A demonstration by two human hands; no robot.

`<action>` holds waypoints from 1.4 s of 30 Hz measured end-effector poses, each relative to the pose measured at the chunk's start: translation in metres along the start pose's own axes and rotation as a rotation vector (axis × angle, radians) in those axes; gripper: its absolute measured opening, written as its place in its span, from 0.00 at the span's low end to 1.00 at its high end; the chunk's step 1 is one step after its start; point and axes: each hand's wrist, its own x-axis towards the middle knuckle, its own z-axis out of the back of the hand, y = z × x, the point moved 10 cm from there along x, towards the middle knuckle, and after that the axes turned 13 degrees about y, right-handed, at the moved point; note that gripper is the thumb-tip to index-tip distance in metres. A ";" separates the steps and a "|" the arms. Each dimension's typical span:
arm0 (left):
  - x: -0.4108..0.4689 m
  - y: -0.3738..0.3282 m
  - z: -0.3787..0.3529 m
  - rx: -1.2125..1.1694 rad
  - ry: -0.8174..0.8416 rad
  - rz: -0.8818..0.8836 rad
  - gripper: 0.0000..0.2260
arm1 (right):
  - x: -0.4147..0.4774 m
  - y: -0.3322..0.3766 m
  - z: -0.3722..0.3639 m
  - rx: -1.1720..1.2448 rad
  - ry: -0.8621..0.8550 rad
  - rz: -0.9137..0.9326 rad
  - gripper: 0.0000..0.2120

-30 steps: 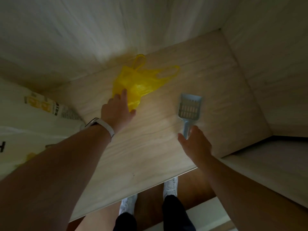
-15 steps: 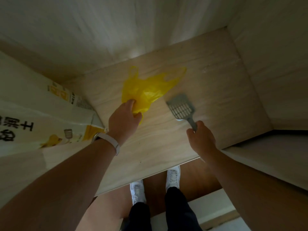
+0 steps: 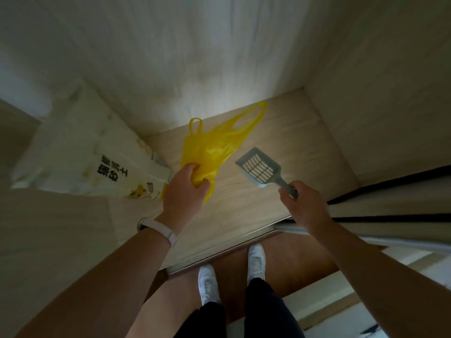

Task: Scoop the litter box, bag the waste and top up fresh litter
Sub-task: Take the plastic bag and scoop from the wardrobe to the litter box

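Observation:
A yellow plastic bag (image 3: 217,145) lies on a pale wooden shelf (image 3: 300,147) inside a cupboard, handles pointing away. My left hand (image 3: 185,189) is closed on the bag's near end, bunching it. A grey slotted litter scoop (image 3: 260,168) is lifted and tilted just right of the bag. My right hand (image 3: 302,203) grips its handle. A large white litter sack (image 3: 92,152) with black and yellow print lies on its side at the shelf's left. No litter box is in view.
Pale cupboard walls close the shelf in at the back (image 3: 195,57) and right (image 3: 380,93). The shelf's front edge (image 3: 219,254) runs above my white shoes (image 3: 207,284) on a brown floor. A dark-edged panel (image 3: 390,206) juts in at right.
My left hand has closed on the yellow bag and pulled it nearer. My right hand has taken the scoop's handle and lifted it off the shelf. The litter sack has come into view.

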 end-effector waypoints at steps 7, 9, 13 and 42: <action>-0.073 -0.011 0.038 -0.072 -0.035 -0.032 0.19 | -0.065 0.048 0.022 -0.051 -0.034 0.100 0.10; -0.089 -0.009 0.046 -0.109 -0.071 -0.021 0.19 | -0.076 0.059 0.022 -0.107 -0.014 0.147 0.09; -0.122 0.001 0.056 -0.156 -0.108 0.063 0.21 | -0.087 0.080 0.017 -0.171 0.064 0.245 0.09; -0.542 0.080 -0.056 -0.602 -0.867 0.953 0.20 | -0.258 0.237 -0.148 -0.657 0.718 1.231 0.15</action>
